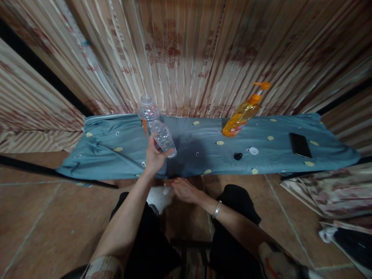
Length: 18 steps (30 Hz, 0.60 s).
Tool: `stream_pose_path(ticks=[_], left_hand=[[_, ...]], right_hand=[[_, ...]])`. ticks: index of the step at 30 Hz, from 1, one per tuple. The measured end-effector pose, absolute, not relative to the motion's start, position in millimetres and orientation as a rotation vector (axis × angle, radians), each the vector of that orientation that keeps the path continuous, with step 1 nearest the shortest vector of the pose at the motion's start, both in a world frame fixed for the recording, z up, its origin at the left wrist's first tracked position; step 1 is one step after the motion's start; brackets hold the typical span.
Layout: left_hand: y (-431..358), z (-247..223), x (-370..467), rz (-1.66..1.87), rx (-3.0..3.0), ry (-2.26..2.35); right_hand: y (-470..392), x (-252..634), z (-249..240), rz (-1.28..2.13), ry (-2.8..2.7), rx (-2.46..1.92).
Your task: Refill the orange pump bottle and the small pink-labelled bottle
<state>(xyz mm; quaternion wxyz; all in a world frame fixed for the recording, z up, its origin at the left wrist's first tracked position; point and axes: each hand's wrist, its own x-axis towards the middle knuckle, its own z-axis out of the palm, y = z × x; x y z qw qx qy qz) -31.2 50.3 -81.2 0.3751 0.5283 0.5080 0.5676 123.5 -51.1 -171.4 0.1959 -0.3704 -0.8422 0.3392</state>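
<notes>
The right hand (183,190) is resting low with loosely curled fingers, apparently holding nothing. The left hand (154,157) is clamping a clear empty plastic bottle (163,138), tilting it over the blue-grey patterned cloth (116,155); a steadier grip would help. Behind are standing one more clear bottle (147,112) and one orange pump bottle (243,113).

- Bottle (163,137) in the left hand (154,158): clear, glossy plastic.
- Table cover (203,147): soft matt blue-grey cloth, creased.
- Soap bottle (242,114): shiny orange plastic.
- Phone (300,145): smooth, glossy black.
- Bracelet (216,209): bright metal.
- Floor (43,217): smooth tile.
</notes>
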Motion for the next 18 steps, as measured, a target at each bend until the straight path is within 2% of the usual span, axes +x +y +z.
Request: stream_pose_path(ticks=[5, 8, 13, 15, 18], left_hand=[[47, -88, -20, 1.391, 1.368, 1.249], [43, -93, -10, 1.351, 1.381, 1.226], [33, -102, 9, 1.247, 1.393, 1.137], [30, -104, 13, 1.219, 1.391, 1.113], [28, -104, 13, 1.193, 1.399, 1.105]], right_hand=[[-51, 183, -160, 1.028, -1.58, -1.36], [-28, 187, -129, 0.889, -1.257, -1.293], [15, 154, -76, 0.781, -1.318, -1.103], [29, 145, -73, 0.8, -1.332, -1.106], [39, 142, -94, 0.913, -1.277, -1.176]])
